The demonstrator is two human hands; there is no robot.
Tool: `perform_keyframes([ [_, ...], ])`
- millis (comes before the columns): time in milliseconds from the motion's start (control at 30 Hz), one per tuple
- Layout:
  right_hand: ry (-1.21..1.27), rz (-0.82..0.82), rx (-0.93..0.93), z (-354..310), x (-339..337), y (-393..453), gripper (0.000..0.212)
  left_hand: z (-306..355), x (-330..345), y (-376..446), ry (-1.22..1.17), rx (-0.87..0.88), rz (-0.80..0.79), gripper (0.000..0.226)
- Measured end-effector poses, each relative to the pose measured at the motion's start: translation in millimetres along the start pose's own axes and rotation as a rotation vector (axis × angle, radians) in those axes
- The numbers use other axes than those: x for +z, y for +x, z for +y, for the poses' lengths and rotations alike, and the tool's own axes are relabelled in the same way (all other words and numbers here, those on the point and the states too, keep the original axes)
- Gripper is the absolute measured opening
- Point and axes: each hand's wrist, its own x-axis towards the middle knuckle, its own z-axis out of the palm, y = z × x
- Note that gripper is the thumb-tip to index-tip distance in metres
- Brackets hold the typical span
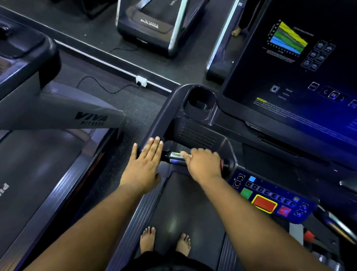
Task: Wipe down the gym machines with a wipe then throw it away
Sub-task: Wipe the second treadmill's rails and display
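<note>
I stand barefoot on a dark treadmill belt (189,203). My left hand (143,164) lies flat with straight fingers on the treadmill's left side handrail (159,120). My right hand (203,163) curls over the cross handlebar with its shiny metal sensor grip (174,156). A trace of red (222,163) shows at the hand's right edge; I cannot tell if it is a wipe. No wipe is plainly visible. The control panel (269,197) with a red button sits to the right of my right hand.
A cup holder (200,102) is set in the console's left corner, below the large dark screen (304,66). A second treadmill (30,165) marked VIVA stands to the left. A wall socket with a cable (141,80) lies on the floor ahead. More treadmills stand beyond.
</note>
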Motion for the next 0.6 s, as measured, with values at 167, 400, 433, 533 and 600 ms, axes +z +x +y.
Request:
perform_keyframes([
  [167,-0.043,0.108,-0.075,5.4,36.9,-54.1,0.105,-1.3,4.1,1.2,0.0,0.001,-0.006,0.103],
  [400,-0.021,-0.075,-0.066,-12.3,-8.3,2.1,0.083,-0.8,2.0,0.1,-0.006,0.008,0.012,0.1],
  [433,-0.021,-0.085,-0.06,-16.0,-9.0,1.3,0.082,-1.0,2.4,0.1,-0.011,0.01,0.016,0.1],
  [533,-0.047,-0.008,-0.113,-26.6,14.2,-31.9,0.094,-2.3,5.8,0.7,-0.026,0.007,0.038,0.101],
  [600,-0.048,0.065,-0.176,-28.0,33.5,-47.7,0.101,-1.9,6.6,0.3,-0.023,0.005,0.035,0.1],
])
